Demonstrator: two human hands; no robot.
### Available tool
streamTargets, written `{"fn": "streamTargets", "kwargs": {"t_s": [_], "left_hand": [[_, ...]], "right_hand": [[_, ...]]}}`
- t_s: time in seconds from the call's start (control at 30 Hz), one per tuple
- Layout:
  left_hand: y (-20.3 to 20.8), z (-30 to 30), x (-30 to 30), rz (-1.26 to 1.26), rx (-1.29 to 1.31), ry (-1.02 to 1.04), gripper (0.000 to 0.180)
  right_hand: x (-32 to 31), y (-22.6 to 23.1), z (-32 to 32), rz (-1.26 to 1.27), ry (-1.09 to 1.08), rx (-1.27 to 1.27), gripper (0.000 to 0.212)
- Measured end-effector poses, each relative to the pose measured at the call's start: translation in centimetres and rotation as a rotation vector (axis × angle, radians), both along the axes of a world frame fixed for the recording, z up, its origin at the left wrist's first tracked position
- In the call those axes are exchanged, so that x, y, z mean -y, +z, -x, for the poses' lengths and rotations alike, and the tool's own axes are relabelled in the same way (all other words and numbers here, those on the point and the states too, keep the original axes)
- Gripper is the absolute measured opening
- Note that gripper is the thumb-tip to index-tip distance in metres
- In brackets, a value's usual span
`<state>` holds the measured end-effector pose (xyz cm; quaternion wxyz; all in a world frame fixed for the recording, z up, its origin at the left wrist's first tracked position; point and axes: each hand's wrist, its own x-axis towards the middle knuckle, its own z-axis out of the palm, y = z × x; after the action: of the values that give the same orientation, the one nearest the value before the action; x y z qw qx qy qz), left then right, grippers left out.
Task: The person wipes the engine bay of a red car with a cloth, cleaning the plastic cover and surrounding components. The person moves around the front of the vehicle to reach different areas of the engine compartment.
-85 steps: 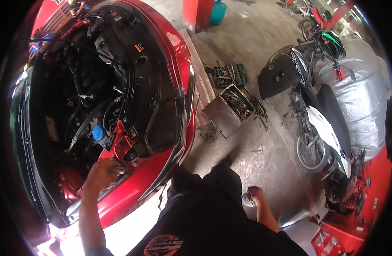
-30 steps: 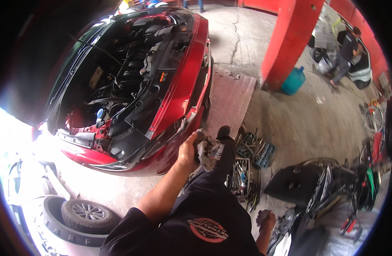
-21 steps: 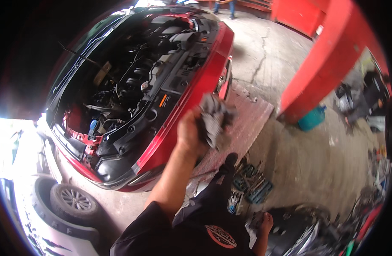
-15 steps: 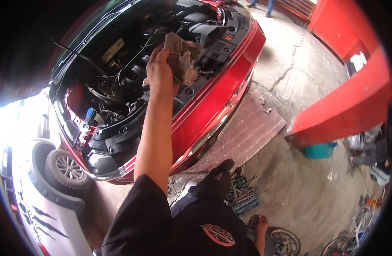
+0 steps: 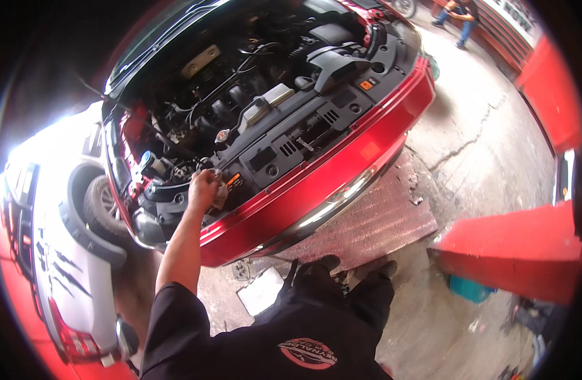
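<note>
**Soft rag (image 5: pixel 220 195) bunched in the left hand (image 5: pixel 205 189) above the black panel (image 5: pixel 291 149)**

The left hand has its fingers curled around the rag, gripping it in a loose bundle, with greyish folds showing on the side away from the wrist. The right hand is out of view, so I cannot tell its state.

The rag should be light and limp, with nothing to break. It will likely crumple to any grip and take the shape of whatever it meets; any grease in it would make it a little slippery, though none can be made out. The best hold is probably a full handful at the middle, with the loose corners tucked in, since a trailing corner could snag on a clip or an edge.

The rag is over the front of the engine bay, just beside an orange label (image 5: pixel 234 180); whether it touches the panel is hard to tell. That panel looks like stiff plastic. Beyond it is a metal filler cap (image 5: pixel 222 135), and to the left a blue cap (image 5: pixel 148 156). The red bumper (image 5: pixel 316 176) runs along the near side, with a shiny sheet (image 5: pixel 367 223) on the floor below.
</note>
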<state>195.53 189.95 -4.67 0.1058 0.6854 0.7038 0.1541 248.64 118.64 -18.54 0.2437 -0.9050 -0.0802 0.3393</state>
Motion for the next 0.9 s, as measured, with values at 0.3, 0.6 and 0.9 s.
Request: {"fn": "streamTargets", "kwargs": {"t_s": [0.3, 0.6, 0.9], "left_hand": [[-2.2, -19.3, -6.3, -0.201, -0.126, -0.118, 0.023], [1.1, -6.9, 4.2, 0.304, -0.36, 0.606, 0.019], [-0.1, -25.3, -9.2, -0.001, 0.067, 0.145, 0.035]], "right_hand": [[-20.0, 6.7, -23.5, -0.059, 0.32, -0.106, 0.033], [-41.4, 3.2, -58.8, -0.445, 0.504, 0.197, 0.023], [-92.6, 22.7, -16.9, -1.118, 1.436, 0.763, 0.024]]}}
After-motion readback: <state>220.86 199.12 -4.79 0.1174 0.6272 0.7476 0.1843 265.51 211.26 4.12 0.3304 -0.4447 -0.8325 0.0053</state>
